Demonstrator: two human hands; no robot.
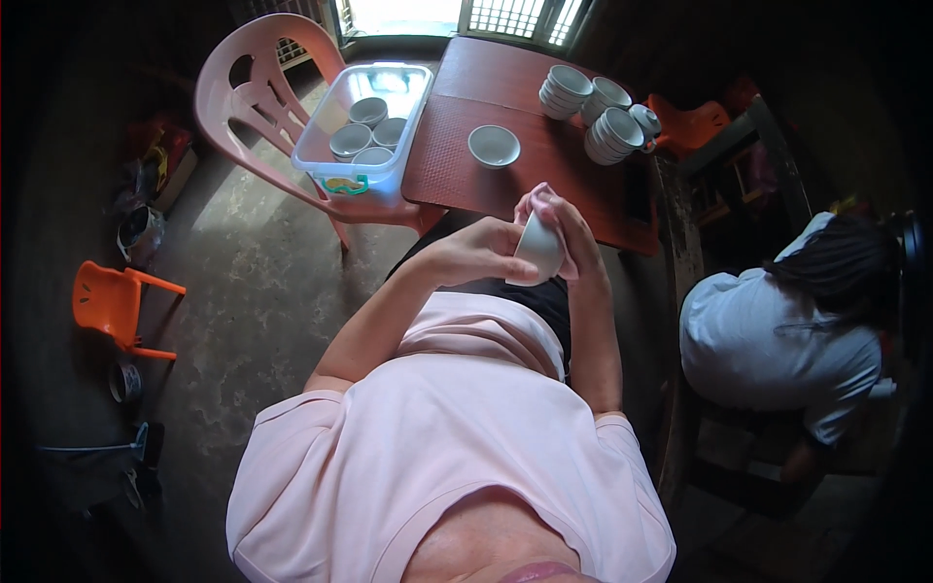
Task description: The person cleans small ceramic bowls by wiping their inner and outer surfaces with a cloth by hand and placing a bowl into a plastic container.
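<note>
Over my lap, at the table's near edge, a small white bowl (536, 251) is held tipped on its side. My left hand (476, 251) grips it from the left, thumb and fingers closed on its rim. On the other side my right hand (575, 231) is closed round a pale pink cloth (567, 260) that presses against the bowl. Part of the cloth shows above the knuckles; the bowl's inside is hidden from view. Beyond my hands a single white bowl (494, 147) sits upright on the reddish-brown table (452, 185).
Stacked bowls (566, 92) and a small lidded pot (645, 120) stand at the table's right. Left of it, a clear plastic bin (362, 78) with several bowls rests on a pink chair (219, 97). An orange chair (105, 303) is far left. A person (777, 330) bends over at right.
</note>
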